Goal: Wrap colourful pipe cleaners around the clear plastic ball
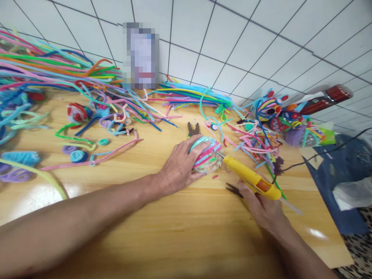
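My left hand [181, 164] is wrapped round a ball [207, 155] covered with pink, blue and green strips, its right part looking clear. A yellow glue gun [247, 174] is gripped in my right hand [263, 205], its metal tip pointing left at the ball's right side. A clear glue stick [292, 206] sticks out of the gun's back. Dark-jawed pliers [193, 128] lie just beyond the ball. A second dark-tipped tool [234, 190] lies beside my right hand, partly hidden under it.
Long coloured pipe cleaners [58, 69] are heaped at the back left, with another bundle [192, 95] behind the ball. Finished-looking colourful figures [270, 110] stand at the back right. A black cord [319, 153] crosses the table's right edge. A phone-like blurred object [142, 56] leans on the wall.
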The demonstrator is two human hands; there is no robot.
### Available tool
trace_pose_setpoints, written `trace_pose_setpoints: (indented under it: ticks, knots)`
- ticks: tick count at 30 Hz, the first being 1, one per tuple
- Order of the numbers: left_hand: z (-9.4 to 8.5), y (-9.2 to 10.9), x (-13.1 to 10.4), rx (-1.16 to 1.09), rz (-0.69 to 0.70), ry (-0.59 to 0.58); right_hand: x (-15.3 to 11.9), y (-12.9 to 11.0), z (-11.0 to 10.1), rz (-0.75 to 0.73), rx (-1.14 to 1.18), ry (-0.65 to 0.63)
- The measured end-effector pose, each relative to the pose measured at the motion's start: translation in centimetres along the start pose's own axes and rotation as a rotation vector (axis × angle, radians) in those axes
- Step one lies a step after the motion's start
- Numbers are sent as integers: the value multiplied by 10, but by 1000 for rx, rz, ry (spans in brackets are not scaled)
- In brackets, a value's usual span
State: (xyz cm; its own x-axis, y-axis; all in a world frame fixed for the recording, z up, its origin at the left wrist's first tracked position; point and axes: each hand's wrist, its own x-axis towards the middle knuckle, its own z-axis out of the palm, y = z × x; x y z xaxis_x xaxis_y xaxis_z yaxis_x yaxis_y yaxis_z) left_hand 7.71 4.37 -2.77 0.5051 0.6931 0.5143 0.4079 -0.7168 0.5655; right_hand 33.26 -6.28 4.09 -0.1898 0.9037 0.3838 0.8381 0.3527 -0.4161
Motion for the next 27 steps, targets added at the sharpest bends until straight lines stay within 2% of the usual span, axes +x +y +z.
trace_pose_setpoints:
  ticks: [9, 27]
  knots:
    - [1, -1, -1, -20, -1, 3, 2, -2, 1, -57, -11, 23]
    - [0, -1, 0, -6, 19, 5, 7, -13, 0, -101, -5, -24]
